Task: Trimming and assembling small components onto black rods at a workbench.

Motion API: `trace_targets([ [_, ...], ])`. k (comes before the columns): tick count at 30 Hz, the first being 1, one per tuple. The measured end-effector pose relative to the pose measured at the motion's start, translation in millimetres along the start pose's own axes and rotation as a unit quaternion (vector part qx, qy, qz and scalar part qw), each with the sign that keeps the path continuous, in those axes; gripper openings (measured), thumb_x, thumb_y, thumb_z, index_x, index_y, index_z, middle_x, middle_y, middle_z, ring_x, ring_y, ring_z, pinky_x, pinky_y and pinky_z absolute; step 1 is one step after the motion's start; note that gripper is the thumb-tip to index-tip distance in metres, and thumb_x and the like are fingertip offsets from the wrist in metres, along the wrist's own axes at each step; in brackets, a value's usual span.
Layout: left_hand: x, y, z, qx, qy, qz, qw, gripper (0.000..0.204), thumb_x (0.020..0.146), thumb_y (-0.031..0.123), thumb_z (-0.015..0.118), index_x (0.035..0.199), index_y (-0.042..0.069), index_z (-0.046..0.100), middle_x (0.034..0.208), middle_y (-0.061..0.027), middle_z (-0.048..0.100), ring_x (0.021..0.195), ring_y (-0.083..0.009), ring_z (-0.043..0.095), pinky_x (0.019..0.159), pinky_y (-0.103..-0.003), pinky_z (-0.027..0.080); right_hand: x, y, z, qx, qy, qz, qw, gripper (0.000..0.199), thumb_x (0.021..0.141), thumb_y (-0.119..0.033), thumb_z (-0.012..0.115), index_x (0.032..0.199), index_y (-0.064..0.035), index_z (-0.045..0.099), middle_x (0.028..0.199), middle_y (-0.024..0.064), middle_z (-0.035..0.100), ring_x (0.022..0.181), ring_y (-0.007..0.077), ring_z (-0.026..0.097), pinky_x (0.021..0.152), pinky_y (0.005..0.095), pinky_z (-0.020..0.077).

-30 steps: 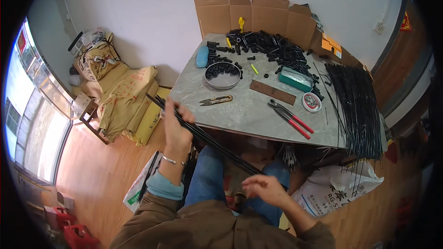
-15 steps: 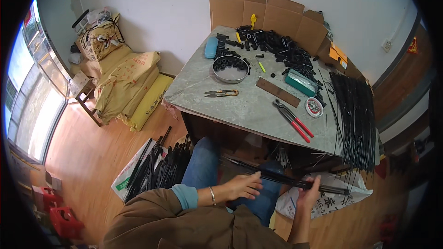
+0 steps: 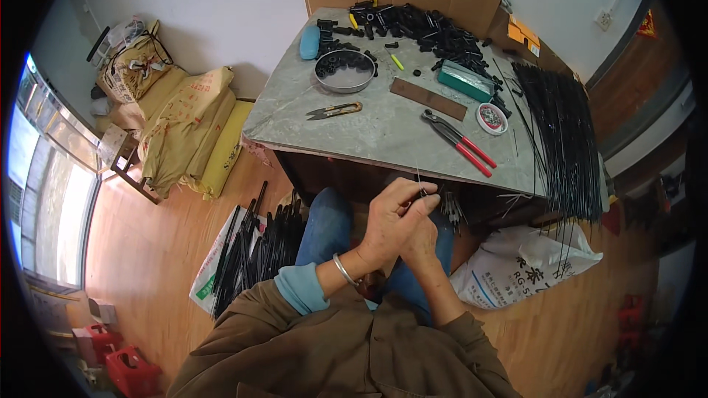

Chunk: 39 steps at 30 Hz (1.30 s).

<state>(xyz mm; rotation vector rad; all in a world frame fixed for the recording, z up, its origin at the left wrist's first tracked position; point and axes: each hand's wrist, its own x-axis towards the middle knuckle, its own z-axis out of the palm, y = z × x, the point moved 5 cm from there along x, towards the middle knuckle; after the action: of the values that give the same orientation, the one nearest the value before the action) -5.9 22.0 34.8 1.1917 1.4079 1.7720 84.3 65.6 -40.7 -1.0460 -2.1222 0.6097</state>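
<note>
My two hands are drawn together over my lap, just in front of the table edge. My left hand (image 3: 389,222), with a bracelet at its wrist, is closed, thumb and fingers curled around thin black rods (image 3: 423,192). Pressed against it from the right and partly hidden behind it, my right hand (image 3: 422,239) is closed at the same spot. Only a small dark end and a thin tip pointing up toward the table show between the fingers; the rest of the rods is hidden. Red-handled pliers (image 3: 472,153) lie on the table (image 3: 372,136) beyond my hands.
On the table are scissors (image 3: 335,110), a round metal bowl (image 3: 345,87), a brown bar (image 3: 428,98), a green box (image 3: 466,82), a small white dish (image 3: 492,119) and black parts (image 3: 420,33). Long black rods (image 3: 564,140) overhang its right side. More rods (image 3: 273,250) lie left of my legs; a white sack (image 3: 509,269) sits right.
The bundle of black rods was held sideways across my lap by my right hand, my left hand loosely spread beside it. Both hands have come together and closed; the view has shifted.
</note>
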Motion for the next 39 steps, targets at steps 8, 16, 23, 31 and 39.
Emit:
trace_targets([
  [8, 19.3, -4.3, -9.6, -0.010, -0.251, -0.024, 0.968, 0.022, 0.084, 0.012, 0.061, 0.101, -0.002, 0.066, 0.092, -0.0083, 0.061, 0.091, -0.0173, 0.057, 0.080, -0.027, 0.045, 5.0, -1.0, -32.4, 0.382, -0.051, 0.107, 0.917, 0.014, 0.081, -0.011, 0.071, 0.083, -0.0043, 0.059, 0.073, -0.0045, 0.054, 0.069, 0.0049, 0.049, 0.061, 0.0237, 0.0435],
  [16, 22.5, -32.0, -11.0, 0.053, -0.127, 0.006, 0.991, 0.012, 0.081, 0.008, 0.060, 0.074, -0.002, 0.056, 0.071, -0.0030, 0.051, 0.067, -0.0107, 0.048, 0.062, -0.023, 0.038, 12.5, -8.9, -42.7, 0.578, -0.096, 0.161, 0.795, 0.019, 0.087, -0.017, 0.068, 0.081, -0.0054, 0.054, 0.069, -0.0035, 0.052, 0.063, 0.0039, 0.049, 0.055, 0.0194, 0.0408],
  [23, 19.6, -31.0, 6.8, -0.239, -0.276, -0.153, 0.918, 0.058, 0.087, 0.058, 0.053, 0.062, 0.006, 0.044, 0.063, -0.0016, 0.042, 0.054, -0.0104, 0.040, 0.047, -0.023, 0.032, 17.0, -16.9, -56.5, 0.567, -0.249, 0.109, 0.777, 0.018, 0.087, -0.015, 0.066, 0.076, -0.0017, 0.062, 0.064, 0.0024, 0.057, 0.053, 0.0081, 0.052, 0.049, 0.0241, 0.0429],
  [31, 13.9, -13.5, 7.9, -0.293, -0.224, -0.075, 0.927, 0.039, 0.091, 0.033, 0.061, 0.066, 0.008, 0.045, 0.065, -0.0006, 0.040, 0.054, -0.0087, 0.039, 0.048, -0.022, 0.032, 13.4, -19.3, -56.0, 0.553, -0.267, 0.096, 0.783, 0.018, 0.086, -0.015, 0.065, 0.075, -0.0001, 0.064, 0.066, 0.0022, 0.060, 0.057, 0.0074, 0.053, 0.052, 0.0230, 0.0427],
  [39, -9.4, -9.3, 7.7, -0.024, 0.063, -0.016, 0.998, 0.016, 0.093, 0.011, 0.051, 0.080, 0.002, 0.053, 0.078, -0.0013, 0.051, 0.070, -0.0076, 0.046, 0.061, -0.023, 0.039, 4.7, -17.9, -60.7, 0.417, 0.018, 0.162, 0.894, 0.014, 0.089, -0.009, 0.060, 0.082, 0.0016, 0.062, 0.074, 0.0023, 0.062, 0.070, 0.0074, 0.057, 0.064, 0.0238, 0.0488],
])
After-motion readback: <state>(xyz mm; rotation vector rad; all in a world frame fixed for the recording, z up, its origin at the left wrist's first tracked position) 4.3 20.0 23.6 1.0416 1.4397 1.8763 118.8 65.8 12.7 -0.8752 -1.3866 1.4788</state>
